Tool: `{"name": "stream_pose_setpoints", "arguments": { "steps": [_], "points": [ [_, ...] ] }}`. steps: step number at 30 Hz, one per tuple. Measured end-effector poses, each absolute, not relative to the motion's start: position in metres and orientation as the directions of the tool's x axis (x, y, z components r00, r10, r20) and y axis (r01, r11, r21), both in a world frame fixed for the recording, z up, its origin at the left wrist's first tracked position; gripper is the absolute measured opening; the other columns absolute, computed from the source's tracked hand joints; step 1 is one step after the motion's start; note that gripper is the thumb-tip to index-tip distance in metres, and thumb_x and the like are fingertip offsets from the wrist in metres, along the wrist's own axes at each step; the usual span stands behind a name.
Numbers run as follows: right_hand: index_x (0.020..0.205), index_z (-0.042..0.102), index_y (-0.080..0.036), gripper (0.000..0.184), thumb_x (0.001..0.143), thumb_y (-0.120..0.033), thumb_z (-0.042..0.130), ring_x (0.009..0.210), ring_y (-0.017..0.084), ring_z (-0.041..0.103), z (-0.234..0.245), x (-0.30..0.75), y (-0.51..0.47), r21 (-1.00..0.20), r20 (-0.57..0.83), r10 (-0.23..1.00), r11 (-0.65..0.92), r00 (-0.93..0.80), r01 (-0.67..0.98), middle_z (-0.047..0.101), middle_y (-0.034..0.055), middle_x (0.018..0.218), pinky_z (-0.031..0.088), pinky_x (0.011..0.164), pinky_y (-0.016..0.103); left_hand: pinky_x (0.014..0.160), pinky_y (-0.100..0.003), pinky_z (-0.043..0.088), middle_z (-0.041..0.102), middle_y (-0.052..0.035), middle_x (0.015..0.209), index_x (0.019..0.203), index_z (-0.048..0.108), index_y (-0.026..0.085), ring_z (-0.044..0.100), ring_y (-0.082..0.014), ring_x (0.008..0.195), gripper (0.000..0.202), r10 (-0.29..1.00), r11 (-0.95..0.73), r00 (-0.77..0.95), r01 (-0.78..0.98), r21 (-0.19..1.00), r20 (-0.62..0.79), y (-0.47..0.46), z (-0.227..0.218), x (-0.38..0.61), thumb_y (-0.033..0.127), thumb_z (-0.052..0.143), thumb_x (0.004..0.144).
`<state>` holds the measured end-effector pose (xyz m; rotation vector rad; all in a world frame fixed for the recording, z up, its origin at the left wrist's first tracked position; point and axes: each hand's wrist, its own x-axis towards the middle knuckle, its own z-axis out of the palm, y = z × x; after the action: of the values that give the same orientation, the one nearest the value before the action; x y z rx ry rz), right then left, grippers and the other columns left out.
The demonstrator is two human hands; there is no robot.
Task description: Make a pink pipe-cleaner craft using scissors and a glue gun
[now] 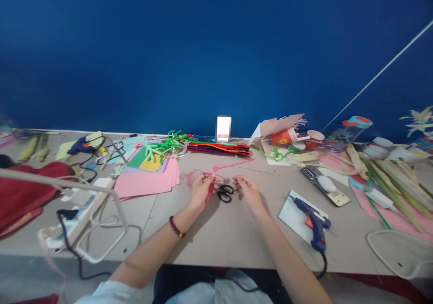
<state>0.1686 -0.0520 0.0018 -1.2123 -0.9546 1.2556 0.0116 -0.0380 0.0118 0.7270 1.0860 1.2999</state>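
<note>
My left hand (203, 191) grips a pink pipe cleaner (216, 168) twisted into a branching shape, with one long arm reaching up and to the right. A loose pink strand hangs below my fingers. My right hand (246, 191) hovers just right of the pipe cleaner, its fingertips close to the strand's end; nothing in it is clearly visible. Black-handled scissors (225, 193) lie on the tabletop between my hands, touching neither. A dark bead bracelet (176, 226) circles my left wrist.
On the right lie a blue glue gun (313, 220) on paper, a phone (324, 186), and dried husks (392, 191). Left of my hands are pink paper sheets (145, 182), a pipe-cleaner bundle (219, 149), a power strip (76, 220), and red cloth (27, 191). A blue wall (216, 47) stands behind.
</note>
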Motion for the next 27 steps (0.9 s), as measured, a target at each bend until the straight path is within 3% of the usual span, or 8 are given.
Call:
{"name": "stream_pose_setpoints", "arguments": {
  "steps": [6,20,27],
  "points": [
    [0.085,0.064,-0.016,0.04,0.066,-0.051,0.064,0.05,0.011,0.054,0.004,0.162,-0.056,-0.983,-0.166,0.985,-0.161,0.055,-0.083,0.063,0.0022,0.066,0.038,0.043,0.022,0.041,-0.017,0.041,0.07,-0.0057,0.071,0.07,0.058,0.013,0.056,-0.0076,0.046,0.033,0.976,0.179,-0.049,-0.382,0.907,-0.214,-0.039,0.01,0.011,0.039,0.076,0.062],
    [0.071,0.062,-0.017,0.038,0.06,-0.052,0.069,0.053,0.013,0.054,0.005,0.158,-0.059,-0.994,-0.099,0.99,-0.094,0.097,-0.052,0.064,0.0025,0.064,0.038,0.045,0.023,0.04,-0.017,0.04,0.07,-0.0048,0.068,0.07,0.061,0.012,0.055,-0.0072,0.045,0.033,0.968,0.243,0.037,-0.362,0.9,-0.247,-0.045,0.015,0.018,0.038,0.078,0.058],
    [0.084,0.064,-0.018,0.041,0.067,-0.055,0.063,0.052,0.011,0.054,0.006,0.164,-0.056,-0.979,-0.122,0.981,-0.093,0.154,-0.183,0.062,0.0015,0.07,0.038,0.042,0.022,0.04,-0.017,0.04,0.069,-0.0051,0.067,0.066,0.06,0.012,0.054,-0.007,0.045,0.031,0.968,0.228,-0.003,-0.402,0.887,-0.251,-0.039,0.008,0.015,0.037,0.077,0.061]
  ]
}}
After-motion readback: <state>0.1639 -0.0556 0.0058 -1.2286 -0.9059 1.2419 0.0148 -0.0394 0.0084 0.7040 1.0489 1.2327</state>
